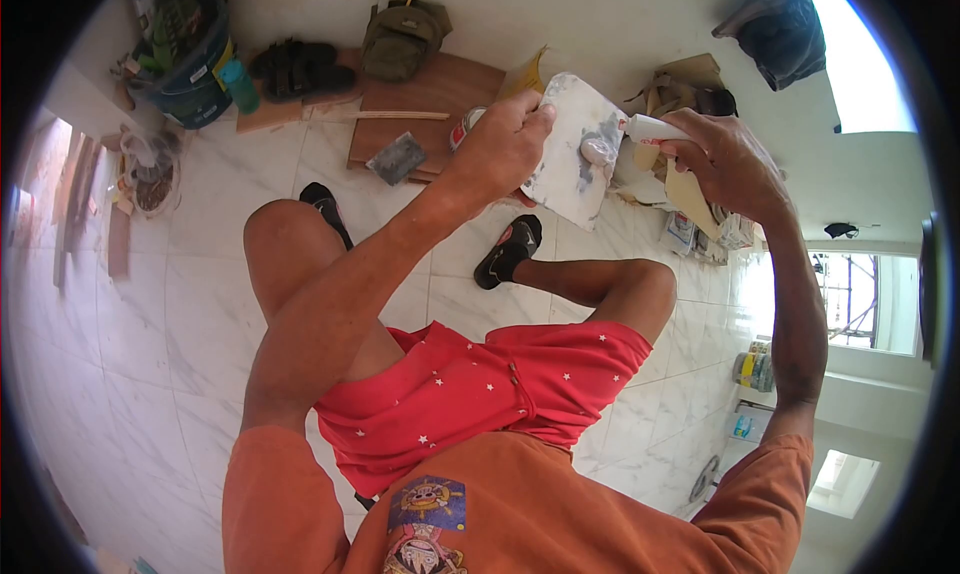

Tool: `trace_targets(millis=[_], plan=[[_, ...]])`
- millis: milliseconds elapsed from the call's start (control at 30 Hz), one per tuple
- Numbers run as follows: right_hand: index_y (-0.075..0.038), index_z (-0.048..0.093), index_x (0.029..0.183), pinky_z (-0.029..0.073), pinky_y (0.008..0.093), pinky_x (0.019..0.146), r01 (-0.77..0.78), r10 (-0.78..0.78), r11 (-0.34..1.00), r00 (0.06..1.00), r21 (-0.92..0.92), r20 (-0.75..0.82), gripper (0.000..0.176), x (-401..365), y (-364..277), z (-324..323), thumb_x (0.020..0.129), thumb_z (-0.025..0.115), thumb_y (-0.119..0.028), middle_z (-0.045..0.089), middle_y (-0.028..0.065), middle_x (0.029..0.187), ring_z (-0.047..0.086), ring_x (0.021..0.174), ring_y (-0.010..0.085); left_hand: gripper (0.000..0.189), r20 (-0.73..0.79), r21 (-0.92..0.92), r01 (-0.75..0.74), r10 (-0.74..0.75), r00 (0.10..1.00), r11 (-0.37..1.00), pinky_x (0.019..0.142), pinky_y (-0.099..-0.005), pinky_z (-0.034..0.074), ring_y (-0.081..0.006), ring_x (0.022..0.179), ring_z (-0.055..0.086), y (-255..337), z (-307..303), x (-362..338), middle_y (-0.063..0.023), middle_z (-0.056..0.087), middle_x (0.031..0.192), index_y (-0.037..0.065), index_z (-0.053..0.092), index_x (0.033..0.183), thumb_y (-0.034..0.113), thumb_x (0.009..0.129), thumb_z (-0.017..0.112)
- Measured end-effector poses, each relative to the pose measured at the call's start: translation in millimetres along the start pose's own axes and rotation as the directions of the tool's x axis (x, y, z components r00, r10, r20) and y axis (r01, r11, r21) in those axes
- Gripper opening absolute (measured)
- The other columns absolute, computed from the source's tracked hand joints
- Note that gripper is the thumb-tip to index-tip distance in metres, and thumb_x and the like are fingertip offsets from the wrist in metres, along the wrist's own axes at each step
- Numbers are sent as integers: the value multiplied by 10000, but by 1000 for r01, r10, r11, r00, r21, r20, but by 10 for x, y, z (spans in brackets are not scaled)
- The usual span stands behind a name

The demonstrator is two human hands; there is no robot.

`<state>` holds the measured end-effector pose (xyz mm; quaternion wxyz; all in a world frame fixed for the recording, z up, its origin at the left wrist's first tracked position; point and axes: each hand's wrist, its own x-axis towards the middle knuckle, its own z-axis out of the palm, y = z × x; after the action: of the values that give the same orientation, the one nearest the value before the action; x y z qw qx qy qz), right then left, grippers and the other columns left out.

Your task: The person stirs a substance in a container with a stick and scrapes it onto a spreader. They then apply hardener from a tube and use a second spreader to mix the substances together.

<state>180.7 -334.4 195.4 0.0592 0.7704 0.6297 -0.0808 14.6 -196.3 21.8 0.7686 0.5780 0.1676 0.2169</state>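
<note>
My left hand (505, 146) grips the near-left edge of a flat, pale board (562, 169) smeared with grey, holding it up above the floor. A lump of light grey paste (600, 146) sits on the board's right half. My right hand (728, 164) is closed around a small white tube (652, 130) with red print. The tube's tip points left, right at the board's edge close to the paste. Part of the tube is hidden by my fingers.
Brown panels (425, 104) lie on the tiled floor (230, 274) with a grey rectangular block (396, 159). By the wall are a backpack (402, 42), sandals (302, 69), a dark bucket (200, 79) and a teal bottle (239, 86). Opened cardboard (690, 71) stands behind the tube.
</note>
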Motion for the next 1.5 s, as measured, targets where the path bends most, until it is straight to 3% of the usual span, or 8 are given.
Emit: trace_targets(millis=[133,233,333,667,833,1033,1267,1500], plan=[[-1,616,1162,524,406,669,-54,57,996,998,66,-31,237,-42,-9,21,959,616,-123,715,173,870,699,711,276,284,0,27,-59,59,998,998,421,-277,522,-67,605,620,-155,-44,97,-19,612,771,37,574,1098,290,1061,450],[-1,606,1172,521,380,674,-86,99,987,990,133,-97,273,-93,4,74,963,627,-175,716,168,867,699,706,252,279,-82,57,-145,149,985,988,459,-288,494,-79,613,611,-183,-61,136,-19,612,779,20,573,1088,277,1061,469],[-4,599,1178,518,358,680,-155,187,957,976,246,-112,307,-115,32,160,956,642,-211,720,156,864,701,709,226,258,-169,190,-238,271,948,953,660,-383,444,-195,656,507,-69,-94,94,-105,542,703,9,557,973,242,1044,471],[-6,561,1204,528,338,688,-168,231,845,971,508,-63,315,-208,9,422,990,608,-232,699,116,846,694,708,184,192,-57,703,-492,730,681,514,620,-367,497,-296,654,621,91,-288,108,-161,631,773,48,584,1131,207,1027,557],[-15,547,1208,525,350,673,-177,253,867,962,466,-105,294,-258,0,490,1016,574,-236,680,114,804,665,678,182,174,-8,744,-469,707,707,476,634,-376,511,-350,688,627,121,-324,106,-167,637,795,54,589,1139,176,1018,561],[-21,533,1256,510,324,641,-185,232,855,972,485,-39,305,-237,16,466,1013,576,-200,645,93,823,621,690,147,179,68,818,-483,781,620,312,619,-405,517,-366,715,639,107,-349,112,-146,668,840,81,602,1132,196,995,601],[-16,538,1250,525,350,722,-153,193,905,979,397,-63,318,-261,-86,391,998,608,-197,681,121,912,664,772,202,185,243,894,-442,759,605,66,595,-359,559,-289,690,674,153,-466,74,-77,715,925,127,632,1110,206,948,672],[-30,534,1253,523,371,792,-53,85,981,982,186,-170,332,-294,-89,396,981,627,-196,689,165,1022,690,890,252,157,27,778,-508,789,614,369,583,-433,527,-364,676,665,110,-491,143,-139,693,828,94,612,1062,233,999,574]])
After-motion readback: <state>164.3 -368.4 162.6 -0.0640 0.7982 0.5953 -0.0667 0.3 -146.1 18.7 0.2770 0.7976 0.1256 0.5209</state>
